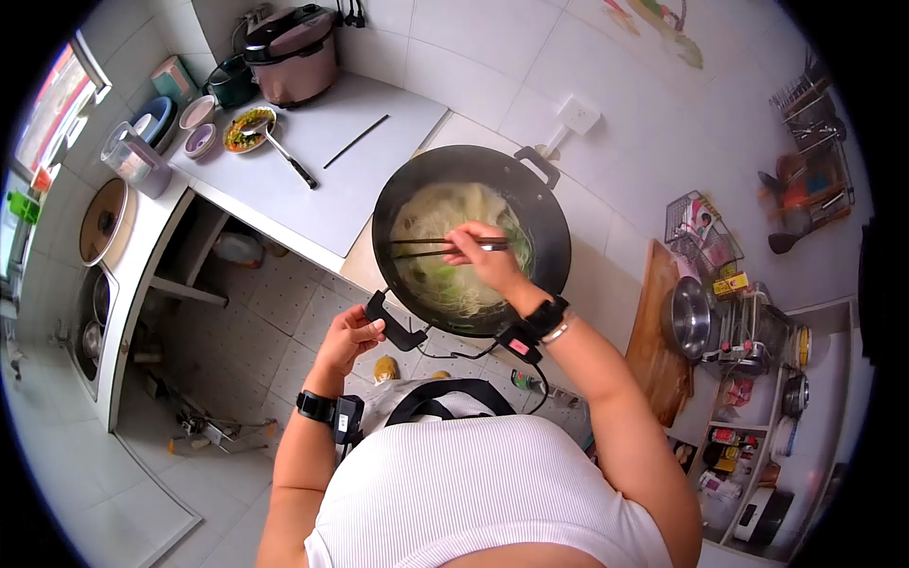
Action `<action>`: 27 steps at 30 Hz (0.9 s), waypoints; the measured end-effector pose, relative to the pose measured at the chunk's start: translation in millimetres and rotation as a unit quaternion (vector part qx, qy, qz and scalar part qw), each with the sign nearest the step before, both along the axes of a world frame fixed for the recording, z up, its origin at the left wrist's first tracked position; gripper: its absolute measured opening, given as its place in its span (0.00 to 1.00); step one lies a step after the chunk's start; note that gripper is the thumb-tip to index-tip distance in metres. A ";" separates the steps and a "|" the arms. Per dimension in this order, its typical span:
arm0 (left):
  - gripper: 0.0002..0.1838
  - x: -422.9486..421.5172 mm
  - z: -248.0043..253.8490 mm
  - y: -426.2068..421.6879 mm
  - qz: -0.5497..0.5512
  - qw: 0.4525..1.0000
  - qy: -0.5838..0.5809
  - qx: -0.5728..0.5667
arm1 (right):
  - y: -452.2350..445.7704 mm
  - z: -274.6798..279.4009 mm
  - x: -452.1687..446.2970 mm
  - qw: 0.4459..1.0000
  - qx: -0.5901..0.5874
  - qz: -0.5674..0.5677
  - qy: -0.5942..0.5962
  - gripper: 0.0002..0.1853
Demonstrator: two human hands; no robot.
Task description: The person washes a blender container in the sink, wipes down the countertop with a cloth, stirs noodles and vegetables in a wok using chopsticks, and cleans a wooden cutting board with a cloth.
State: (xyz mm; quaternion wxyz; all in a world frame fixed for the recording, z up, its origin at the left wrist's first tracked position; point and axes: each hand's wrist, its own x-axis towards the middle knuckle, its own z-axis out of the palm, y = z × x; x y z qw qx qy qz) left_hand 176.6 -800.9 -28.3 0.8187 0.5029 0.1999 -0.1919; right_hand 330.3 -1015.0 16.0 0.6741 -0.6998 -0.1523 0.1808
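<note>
While the left hand is pinching the wok's near handle at seven o'clock, thumb and fingers together on its end, the right hand is closing around two chopsticks. Their tips are pointing to nine o'clock and standing slightly apart over the noodles. These pale strands are lying in cloudy broth with green leaves, filling the middle of the black wok. Its far handle is sticking out at one o'clock.
</note>
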 end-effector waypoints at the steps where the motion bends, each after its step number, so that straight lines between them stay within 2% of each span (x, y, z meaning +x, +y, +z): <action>1: 0.08 -0.3 -0.8 0.7 0.000 1.000 0.000 0.002 | -0.6 -3.4 5.9 1.000 0.002 0.000 0.000 0.11; 4: 0.07 -1.9 -3.6 2.4 -0.010 1.000 -0.006 0.006 | -18.3 -17.7 28.7 0.997 -0.020 -0.075 -0.004 0.09; 8: 0.08 -0.7 -2.6 0.2 -0.007 1.000 0.002 0.016 | -55.9 -12.3 32.9 0.992 -0.057 -0.107 -0.018 0.09; 10: 0.08 -1.1 1.2 0.0 -0.003 1.000 0.005 0.023 | -73.9 -8.6 28.3 0.975 -0.132 -0.170 -0.061 0.11; 11: 0.07 -0.8 2.9 -0.1 -0.004 1.000 0.003 0.022 | -85.3 -7.1 28.7 0.975 -0.131 -0.168 -0.061 0.11; 13: 0.07 -0.6 3.5 -0.1 -0.003 1.000 0.002 0.021 | -109.7 -4.6 29.4 0.972 -0.122 -0.202 0.023 0.14; 14: 0.07 -0.8 3.0 -0.3 -0.002 1.000 0.002 0.020 | -118.1 0.5 27.8 0.972 -0.122 -0.201 0.023 0.14; 16: 0.07 0.6 4.3 -0.7 -0.002 1.000 0.004 0.019 | -131.8 13.8 22.9 0.958 -0.173 -0.229 -0.016 0.16; 19: 0.06 1.1 4.6 0.7 -0.007 0.999 0.012 0.030 | -137.0 29.1 11.3 0.944 -0.188 -0.269 -0.043 0.17; 21: 0.09 0.8 -2.2 3.4 -0.018 1.000 0.005 0.022 | -137.3 24.8 8.0 0.942 -0.190 -0.273 -0.047 0.16; 24: 0.09 0.6 -2.2 3.7 -0.021 1.000 0.000 0.011 | -121.8 7.6 3.3 0.963 -0.138 -0.228 -0.049 0.13; 27: 0.09 0.6 -2.5 3.8 -0.018 1.000 0.009 0.018 | -102.1 -9.6 4.0 0.972 -0.137 -0.181 -0.068 0.12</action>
